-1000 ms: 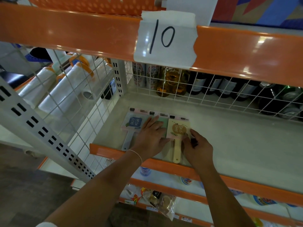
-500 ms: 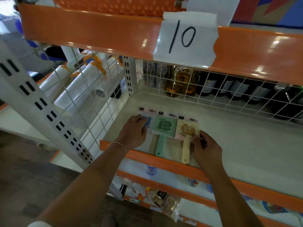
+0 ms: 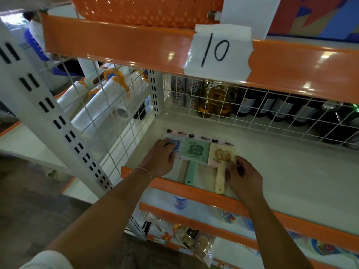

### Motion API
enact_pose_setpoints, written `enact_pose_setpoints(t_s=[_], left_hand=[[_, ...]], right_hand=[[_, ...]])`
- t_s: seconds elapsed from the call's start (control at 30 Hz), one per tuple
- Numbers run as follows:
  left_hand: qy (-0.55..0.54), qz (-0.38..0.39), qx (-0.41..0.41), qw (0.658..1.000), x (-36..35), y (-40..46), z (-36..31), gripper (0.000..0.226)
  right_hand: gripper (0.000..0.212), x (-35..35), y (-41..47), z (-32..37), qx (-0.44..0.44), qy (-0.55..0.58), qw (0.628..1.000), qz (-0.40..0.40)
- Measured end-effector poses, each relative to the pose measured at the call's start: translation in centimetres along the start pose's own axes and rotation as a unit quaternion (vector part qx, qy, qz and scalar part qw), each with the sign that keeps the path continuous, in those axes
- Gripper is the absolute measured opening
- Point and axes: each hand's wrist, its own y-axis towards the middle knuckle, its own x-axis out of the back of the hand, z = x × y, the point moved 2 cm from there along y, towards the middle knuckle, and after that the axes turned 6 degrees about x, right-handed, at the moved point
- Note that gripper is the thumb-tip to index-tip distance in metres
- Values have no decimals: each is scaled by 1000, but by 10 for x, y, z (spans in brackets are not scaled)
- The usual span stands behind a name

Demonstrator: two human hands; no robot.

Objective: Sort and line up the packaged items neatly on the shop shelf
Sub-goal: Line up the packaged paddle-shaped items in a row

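Three packaged paddle-shaped items lie side by side at the left end of the white shelf (image 3: 281, 171): a blue one (image 3: 175, 145), a green one (image 3: 196, 152) and a cream one (image 3: 223, 155), handles toward the orange front lip. My left hand (image 3: 161, 158) lies flat on the blue package and hides most of it. My right hand (image 3: 244, 175) has curled fingers touching the right lower edge of the cream package.
A wire grid (image 3: 252, 105) backs the shelf, with cans and bottles (image 3: 213, 100) behind it. A wire side panel (image 3: 108, 117) closes the left end. An orange shelf edge with a paper "10" label (image 3: 219, 51) hangs overhead. Lower shelves hold bagged goods (image 3: 194, 239).
My left hand slid left from the green package onto the blue one, uncovering the green one. My right hand stayed at the cream package's right edge.
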Motion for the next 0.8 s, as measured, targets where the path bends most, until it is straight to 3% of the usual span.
enact_pose_setpoints(t_s=[0.4,0.57,0.8], left_hand=[[89,39,36,995,9,-12,-16,52],[132,62,-22,989,17,-19,-46,53],[144,115,-119,976,4,-27,-92,54]], right_hand=[[36,9,-3,1,-84,62,993,-62],[38,7,-2,4,-93,74,993,-21],[39,24,-16,10,-121,30,991,-49]])
